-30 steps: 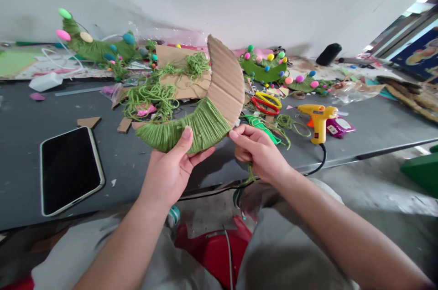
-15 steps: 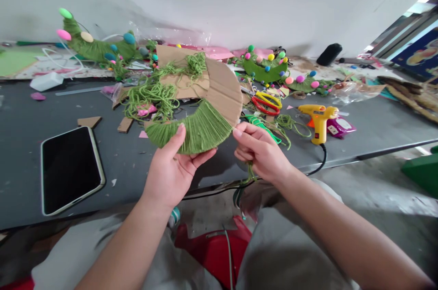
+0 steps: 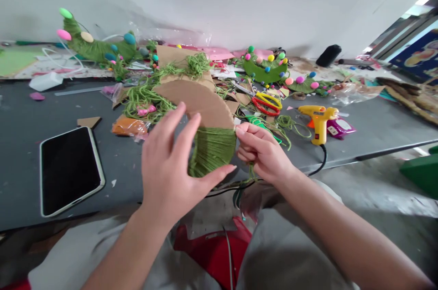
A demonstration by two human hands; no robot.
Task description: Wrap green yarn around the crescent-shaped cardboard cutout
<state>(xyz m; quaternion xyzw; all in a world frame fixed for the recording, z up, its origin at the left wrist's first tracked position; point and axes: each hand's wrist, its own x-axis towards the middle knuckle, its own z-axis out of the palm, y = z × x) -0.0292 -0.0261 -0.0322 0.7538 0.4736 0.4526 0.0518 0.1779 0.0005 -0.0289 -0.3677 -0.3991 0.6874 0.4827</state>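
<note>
A cardboard crescent [image 3: 196, 97] stands out before me, its upper half bare brown and its lower half wound with green yarn [image 3: 215, 148]. My left hand [image 3: 171, 167] is at the wound half, fingers and thumb spread apart; its palm side and any contact behind are partly hidden. At the crescent's right edge, where winding meets bare card, my right hand [image 3: 262, 148] is closed in a pinch on the green yarn. A short length of yarn hangs below that hand.
A tablet-like device [image 3: 71, 169] lies at left. Loose green yarn [image 3: 143, 98] is heaped behind the crescent. Scissors [image 3: 265, 104] and a yellow glue gun [image 3: 318, 121] with a black cord are at right. Decorated green crescents [image 3: 99, 46] stand along the wall.
The crescent has turned, its wound part swinging downward and its bare part now upper left. My left hand has let go its thumb-on-top grip and spread its fingers. The right hand stays nearly still.
</note>
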